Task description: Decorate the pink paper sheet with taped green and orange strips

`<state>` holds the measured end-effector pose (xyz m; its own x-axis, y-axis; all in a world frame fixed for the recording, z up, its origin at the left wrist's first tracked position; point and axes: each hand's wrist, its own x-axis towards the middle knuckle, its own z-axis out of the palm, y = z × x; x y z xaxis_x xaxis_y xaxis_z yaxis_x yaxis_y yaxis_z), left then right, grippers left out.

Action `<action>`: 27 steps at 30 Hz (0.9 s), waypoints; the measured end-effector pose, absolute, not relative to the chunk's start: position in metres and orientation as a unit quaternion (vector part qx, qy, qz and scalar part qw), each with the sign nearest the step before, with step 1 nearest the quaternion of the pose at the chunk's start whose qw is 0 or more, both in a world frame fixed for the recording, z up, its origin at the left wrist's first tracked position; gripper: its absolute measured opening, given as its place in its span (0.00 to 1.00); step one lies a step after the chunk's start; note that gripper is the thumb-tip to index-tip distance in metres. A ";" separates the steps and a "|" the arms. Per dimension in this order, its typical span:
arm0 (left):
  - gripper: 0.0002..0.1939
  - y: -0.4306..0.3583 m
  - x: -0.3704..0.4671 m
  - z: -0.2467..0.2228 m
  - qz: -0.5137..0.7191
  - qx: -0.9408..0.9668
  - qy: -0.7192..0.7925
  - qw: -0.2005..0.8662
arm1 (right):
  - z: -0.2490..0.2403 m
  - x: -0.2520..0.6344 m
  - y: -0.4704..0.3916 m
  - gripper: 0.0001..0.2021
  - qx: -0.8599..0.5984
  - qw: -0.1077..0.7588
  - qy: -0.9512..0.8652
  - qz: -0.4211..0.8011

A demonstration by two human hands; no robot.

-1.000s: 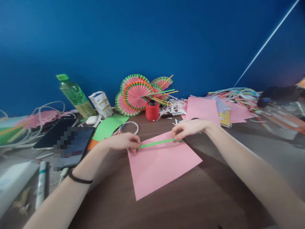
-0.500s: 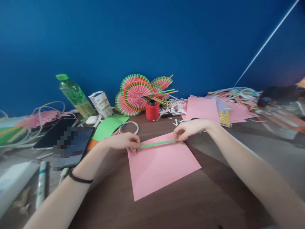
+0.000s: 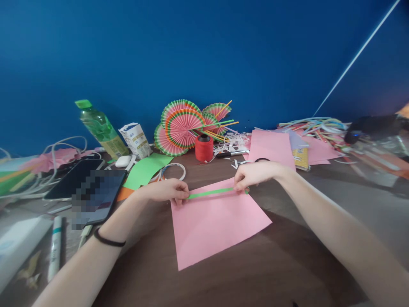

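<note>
A pink sheet of paper (image 3: 217, 230) lies at a slant on the dark brown table (image 3: 223, 281). Along its far edge runs a narrow green strip (image 3: 211, 192), stretched between both hands. My left hand (image 3: 169, 190) pinches the strip's left end at the sheet's far left corner. The strip's right end is pinched by my right hand (image 3: 247, 177), near the far right corner. A short bit of green shows just past the right fingers. Whether the strip touches the sheet along its whole length I cannot tell.
Pleated paper fans (image 3: 184, 128) lean on the blue wall behind a red thread spool (image 3: 203, 148). At left are a green bottle (image 3: 104, 130), a carton (image 3: 136, 140), a phone (image 3: 105, 196) and a marker (image 3: 55, 247). Pink sheets (image 3: 271, 147) and paper strips (image 3: 319, 125) lie back right.
My right hand has shifted slightly right along the strip's end. The pink sheet has turned very slightly. My left hand has barely moved and keeps its pinch.
</note>
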<state>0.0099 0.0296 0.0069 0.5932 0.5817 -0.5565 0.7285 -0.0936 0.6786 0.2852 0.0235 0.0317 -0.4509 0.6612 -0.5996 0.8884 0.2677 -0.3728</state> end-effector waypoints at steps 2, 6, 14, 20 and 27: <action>0.15 0.030 0.010 0.006 -0.073 0.736 0.444 0.505 | 0.032 0.285 0.023 0.19 0.505 0.164 0.782 -0.327; 0.14 0.028 0.012 0.008 -0.073 0.734 0.445 0.508 | 0.033 0.287 0.022 0.16 0.497 0.136 0.791 -0.329; 0.12 0.028 -0.002 0.032 -0.011 0.736 0.465 0.491 | 0.032 0.294 0.030 0.10 0.489 -0.044 0.796 -0.355; 0.11 0.029 -0.010 0.041 0.001 0.739 0.475 0.479 | 0.031 0.293 0.031 0.12 0.493 -0.102 0.802 -0.323; 0.13 0.035 -0.015 0.038 -0.016 0.730 0.509 0.456 | 0.021 0.296 0.037 0.14 0.487 -0.099 0.747 -0.442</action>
<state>-0.0149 0.0347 0.0381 0.4807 0.7288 -0.4875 0.7574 -0.0650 0.6497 0.2964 0.0371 0.0213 -0.5055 0.8152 -0.2827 0.6402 0.1347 -0.7563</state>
